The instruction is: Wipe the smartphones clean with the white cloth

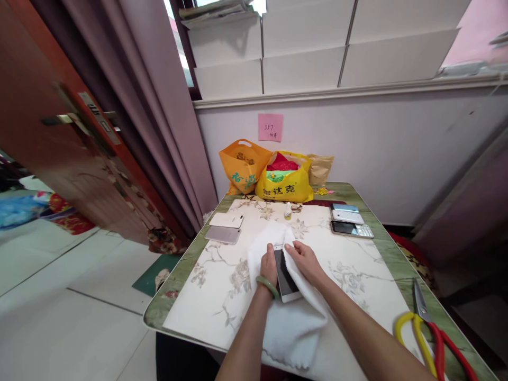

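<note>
A white smartphone [286, 278] with a dark screen faces up over a white cloth [291, 330] near the table's front. My left hand [269, 266] is closed along the phone's left edge, a green bangle [268, 286] on its wrist. At the phone's upper right corner my right hand [304, 259] pinches a fold of the cloth, thumb toward the screen. That fold covers the phone's right side, and part of the cloth hangs over the table's front edge. The fingers beneath the phone and cloth are hidden.
Two phones [223, 235] lie at the left, three more [351, 228] at the right. A small bottle [288, 211] stands mid-table. Large scissors [426, 323] lie at the right edge. Orange [244, 166] and yellow [286, 182] bags and a brown paper bag [320, 168] line the back wall.
</note>
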Available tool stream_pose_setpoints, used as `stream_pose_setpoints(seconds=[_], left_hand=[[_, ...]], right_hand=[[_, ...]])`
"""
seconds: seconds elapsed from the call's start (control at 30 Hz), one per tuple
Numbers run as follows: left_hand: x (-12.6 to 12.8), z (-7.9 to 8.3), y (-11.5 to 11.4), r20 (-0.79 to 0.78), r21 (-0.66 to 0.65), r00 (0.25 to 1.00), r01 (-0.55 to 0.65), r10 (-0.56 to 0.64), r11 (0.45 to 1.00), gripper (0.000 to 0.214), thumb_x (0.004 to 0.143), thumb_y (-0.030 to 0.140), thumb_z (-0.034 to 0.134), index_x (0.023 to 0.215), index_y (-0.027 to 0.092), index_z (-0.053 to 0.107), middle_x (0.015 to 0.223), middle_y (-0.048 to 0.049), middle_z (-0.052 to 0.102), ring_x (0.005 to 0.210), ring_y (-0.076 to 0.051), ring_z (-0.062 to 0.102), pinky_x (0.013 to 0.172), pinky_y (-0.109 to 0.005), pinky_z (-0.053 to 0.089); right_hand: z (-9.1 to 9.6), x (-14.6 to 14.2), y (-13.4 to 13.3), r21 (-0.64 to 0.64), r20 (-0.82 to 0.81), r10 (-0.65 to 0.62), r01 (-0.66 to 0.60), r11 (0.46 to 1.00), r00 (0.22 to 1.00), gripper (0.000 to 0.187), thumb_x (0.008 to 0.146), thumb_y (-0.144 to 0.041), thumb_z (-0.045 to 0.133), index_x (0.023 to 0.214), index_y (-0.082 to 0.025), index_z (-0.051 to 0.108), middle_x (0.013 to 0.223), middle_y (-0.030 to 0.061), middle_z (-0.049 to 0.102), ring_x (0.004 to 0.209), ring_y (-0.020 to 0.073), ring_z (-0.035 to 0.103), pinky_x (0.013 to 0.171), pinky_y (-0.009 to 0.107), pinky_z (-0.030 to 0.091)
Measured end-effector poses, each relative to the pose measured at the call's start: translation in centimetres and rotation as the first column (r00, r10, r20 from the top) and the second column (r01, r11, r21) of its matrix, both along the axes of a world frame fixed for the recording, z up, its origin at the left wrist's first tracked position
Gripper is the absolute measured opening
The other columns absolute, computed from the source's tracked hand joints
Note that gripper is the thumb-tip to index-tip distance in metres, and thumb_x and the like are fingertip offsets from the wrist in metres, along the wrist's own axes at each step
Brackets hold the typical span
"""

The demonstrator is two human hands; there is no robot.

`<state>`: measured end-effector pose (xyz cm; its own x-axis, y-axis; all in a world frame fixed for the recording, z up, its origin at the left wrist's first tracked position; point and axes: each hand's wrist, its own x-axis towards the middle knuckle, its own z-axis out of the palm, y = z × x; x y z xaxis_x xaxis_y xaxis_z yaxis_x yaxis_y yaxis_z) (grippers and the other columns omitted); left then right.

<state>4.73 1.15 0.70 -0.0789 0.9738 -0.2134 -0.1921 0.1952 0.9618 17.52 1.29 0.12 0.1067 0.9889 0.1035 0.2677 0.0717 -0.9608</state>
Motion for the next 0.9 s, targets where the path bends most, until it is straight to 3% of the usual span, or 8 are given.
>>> stream_pose_setpoints(seconds=[0.1,0.27,0.4,0.63,0.9], left_hand=[[0.1,-0.2,0.0,-0.077,0.069,0.996,0.052,-0.046,0.996,0.068,0.075,0.079,0.039,0.057,0.016,0.057,0.052,-0.0034,0.058,0.051,-0.016,0.051,0.053,-0.028,0.04],[0.3,-0.4,0.3,-0.175,0.184,0.98,0.126,-0.093,0.975,0.057,0.081,0.069,0.044,0.065,0.016,0.058,0.063,-0.0021,0.06,0.06,-0.015,0.051,0.062,-0.028,0.041],[1.0,0.1,0.6,-0.221,0.152,0.973,0.103,-0.068,0.983,0.056,0.08,0.069,0.046,0.066,0.016,0.06,0.063,-0.0025,0.06,0.063,-0.017,0.052,0.064,-0.029,0.041],[2.9,1.4,1.5,-0.144,0.114,0.981,-0.112,0.128,0.987,0.057,0.074,0.071,0.053,0.07,0.015,0.065,0.065,-0.005,0.065,0.065,-0.019,0.057,0.063,-0.03,0.044],[3.7,2.7,6.0,-0.035,0.002,0.918,-0.396,0.396,0.918,0.055,0.071,0.066,0.059,0.078,0.013,0.069,0.068,-0.0079,0.069,0.072,-0.023,0.064,0.071,-0.034,0.049]], right_hand=[[-0.9,-0.4,0.3,0.023,0.009,-0.027,0.027,0.999,1.0,0.041,0.085,-0.056,0.049,0.063,-0.021,0.044,0.058,-0.0059,0.04,0.057,0.0126,0.038,0.055,0.025,0.032],[-1.8,-0.7,-0.3,0.056,-0.089,-0.09,0.095,0.994,0.992,0.037,0.087,-0.054,0.046,0.071,-0.021,0.048,0.064,-0.005,0.046,0.06,0.0129,0.038,0.057,0.026,0.033],[-1.5,-0.5,-0.6,0.035,-0.147,-0.128,0.135,0.99,0.981,0.036,0.088,-0.053,0.046,0.074,-0.021,0.05,0.065,-0.0051,0.048,0.061,0.0131,0.04,0.058,0.026,0.035],[-1.3,0.2,-0.1,0.076,-0.154,-0.014,0.026,0.997,0.988,0.034,0.088,-0.05,0.048,0.076,-0.019,0.055,0.068,-0.0031,0.054,0.063,0.0136,0.044,0.06,0.025,0.037],[-1.4,1.1,0.7,0.023,-0.204,0.05,-0.046,0.999,0.978,0.036,0.086,-0.053,0.049,0.073,-0.02,0.054,0.064,-0.0033,0.051,0.063,0.0146,0.043,0.06,0.026,0.037]])
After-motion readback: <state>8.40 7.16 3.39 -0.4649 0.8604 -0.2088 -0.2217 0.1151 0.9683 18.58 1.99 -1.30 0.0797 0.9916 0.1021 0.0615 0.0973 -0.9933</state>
